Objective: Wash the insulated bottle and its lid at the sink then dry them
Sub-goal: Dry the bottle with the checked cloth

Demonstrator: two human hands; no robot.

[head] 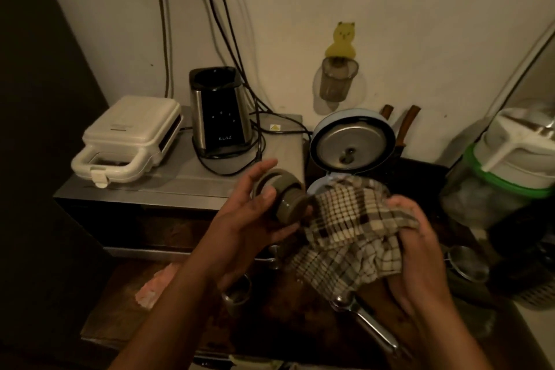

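Note:
My left hand (249, 216) holds the olive-green bottle lid (285, 198) in front of me, its threaded end turned to the right and my thumb across its side. My right hand (420, 237) grips a brown and cream checked cloth (348, 234), bunched up and pressed against the lid's threaded end. The cloth hangs down over the dark counter. The insulated bottle itself is not clearly in view.
A white sandwich maker (129, 141) and a black blender base (217, 111) stand on a steel box at the back left. A blue rice cooker (351, 141) stands open behind the cloth. Steel cups (237, 294), a metal handle (369, 324) and stacked containers (504, 177) crowd the counter.

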